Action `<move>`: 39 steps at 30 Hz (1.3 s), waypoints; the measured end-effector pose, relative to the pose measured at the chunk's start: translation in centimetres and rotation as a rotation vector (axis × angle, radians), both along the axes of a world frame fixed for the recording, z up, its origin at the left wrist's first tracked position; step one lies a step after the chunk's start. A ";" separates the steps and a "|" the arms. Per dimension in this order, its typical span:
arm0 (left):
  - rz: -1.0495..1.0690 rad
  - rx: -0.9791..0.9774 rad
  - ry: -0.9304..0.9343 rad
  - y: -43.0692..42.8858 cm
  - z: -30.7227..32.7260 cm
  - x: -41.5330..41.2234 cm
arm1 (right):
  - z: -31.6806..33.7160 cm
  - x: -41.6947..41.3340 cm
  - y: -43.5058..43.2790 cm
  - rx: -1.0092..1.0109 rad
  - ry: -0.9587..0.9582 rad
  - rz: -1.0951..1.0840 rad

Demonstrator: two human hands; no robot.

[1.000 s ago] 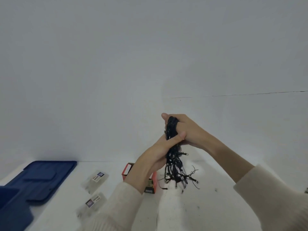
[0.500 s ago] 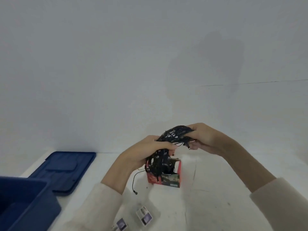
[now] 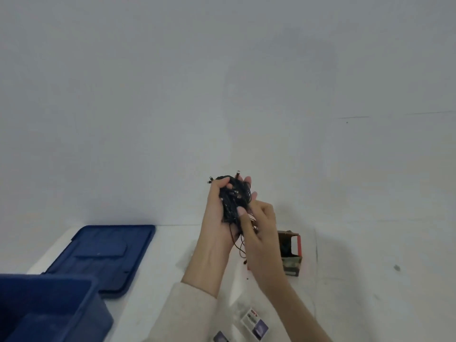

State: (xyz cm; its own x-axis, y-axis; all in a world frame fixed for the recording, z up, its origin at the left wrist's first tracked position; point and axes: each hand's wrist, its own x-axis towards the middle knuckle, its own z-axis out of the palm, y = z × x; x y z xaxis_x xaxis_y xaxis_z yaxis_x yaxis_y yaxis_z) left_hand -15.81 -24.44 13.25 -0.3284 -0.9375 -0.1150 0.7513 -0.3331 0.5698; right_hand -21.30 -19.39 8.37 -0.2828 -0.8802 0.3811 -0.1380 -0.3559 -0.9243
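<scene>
Wires half hidden in left hand, box partly behind right hand

We see left hand cupping black wire bundle upright; right hand pinching its lower part. Small red box on white table behind, blue lid left.

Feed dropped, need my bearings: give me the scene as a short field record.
held item: tangled bundle of thin black wire, raised above the white table
left hand: grips the bundle, fingers curled round it
right hand: pinches the bundle's lower part, thumb on the wire
box: small red cardboard box, looks open, on the table behind the right hand
lid: flat dark blue plastic lid, lying on the table at left
bin: dark blue plastic bin, near left corner of view
packets: small clear labelled packets, near edge
</scene>
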 end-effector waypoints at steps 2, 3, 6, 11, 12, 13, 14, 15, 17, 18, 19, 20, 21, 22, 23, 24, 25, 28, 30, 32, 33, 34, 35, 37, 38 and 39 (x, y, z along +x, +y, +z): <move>0.057 0.016 0.012 -0.6 0.2 0.6 | -0.2 -0.1 0.2 0.027 -0.055 0.081; 0.080 0.022 0.052 -1.0 0.4 1.0 | -0.3 -0.5 0.4 0.065 -0.153 0.139; 0.036 0.066 0.260 -2.7 0.5 1.9 | -1.1 -2.2 0.0 0.198 -0.316 0.081; -0.080 0.066 0.158 -3.3 -0.2 -0.4 | -1.3 -4.3 -1.7 0.635 -0.646 0.417; -0.063 0.070 0.139 -3.5 -0.4 -1.1 | -1.1 -4.8 -1.5 0.664 -0.707 0.487; -0.022 0.062 0.112 -3.8 -0.7 -1.6 | -0.9 -5.6 -1.3 0.665 -0.741 0.507; 0.045 0.048 0.061 -4.2 -1.2 -2.1 | -0.6 -6.5 -1.2 0.653 -0.760 0.491; 0.124 0.032 -0.027 -4.6 -1.7 -2.5 | -0.5 -7.5 -1.3 0.627 -0.779 0.450; 0.248 -0.027 -0.307 -4.9 -3.6 -3.4 | -0.4 -9.3 -1.6 0.581 -0.751 0.319; 0.276 -0.076 -0.470 -4.7 -4.8 -3.9 | -0.4 -10.2 -1.9 0.583 -0.686 0.252; 0.279 -0.146 -0.607 -4.3 -6.0 -4.4 | -0.8 -10.9 -2.2 0.592 -0.612 0.187; 0.271 -0.236 -0.707 -3.9 -7.3 -4.8 | -1.2 -11.4 -2.5 0.603 -0.548 0.134; 0.257 -0.342 -0.780 -3.6 -8.6 -5.0 | -1.5 -11.7 -2.7 0.615 -0.499 0.096; 0.234 -0.464 -0.845 -3.3 -9.7 -5.2 | -1.8 -11.8 -2.8 0.630 -0.463 0.066; 0.199 -0.600 -0.929 -3.2 -10.8 -5.3 | -2.0 -11.8 -2.8 0.650 -0.415 0.049; 0.149 -0.741 -1.032 -3.2 -11.7 -5.3 | -2.3 -11.7 -2.8 0.672 -0.355 0.049; 0.076 -0.874 -1.131 -3.2 -12.6 -5.3 | -2.6 -11.6 -2.8 0.696 -0.283 0.057; -0.092 -1.296 -1.443 -3.4 -14.1 -4.8 | -3.5 -11.1 -2.3 0.737 0.068 -0.010; -0.198 -1.488 -1.662 -3.8 -14.0 -4.2 | -3.8 -10.9 -1.9 0.657 0.344 -0.106; -0.436 -1.596 -1.830 -4.2 -13.9 -4.0 | -4.1 -10.6 -1.4 0.549 0.452 -0.124; -0.577 -1.581 -1.851 -4.4 -13.8 -4.1 | -4.4 -10.3 -1.3 0.505 0.514 -0.094; -0.700 -1.475 -1.809 -4.7 -13.7 -4.2 | -4.7 -10.0 -1.2 0.475 0.602 -0.050; -0.790 -1.304 -1.723 -5.1 -13.6 -4.4 | -5.2 -9.7 -1.1 0.458 0.707 -0.014; -0.988 -1.039 -1.610 -6.2 -12.5 -4.6 | -6.2 -9.6 -1.2 0.460 0.890 0.017; -1.086 -0.944 -1.575 -6.8 -11.5 -4.3 | -6.5 -9.6 -1.3 0.481 0.957 0.010; -1.149 -0.857 -1.528 -7.3 -10.6 -4.0 | -6.6 -9.8 -1.5 0.505 1.004 -0.001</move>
State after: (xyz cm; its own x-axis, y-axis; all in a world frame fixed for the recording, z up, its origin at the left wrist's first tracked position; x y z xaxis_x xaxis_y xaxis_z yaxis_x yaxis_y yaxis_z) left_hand -19.76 -31.78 2.70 -0.7488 -0.3798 -0.5432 -0.6627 0.4245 0.6169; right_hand -31.11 -20.86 1.81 -0.0487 -0.9982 0.0362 -0.9014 0.0283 -0.4321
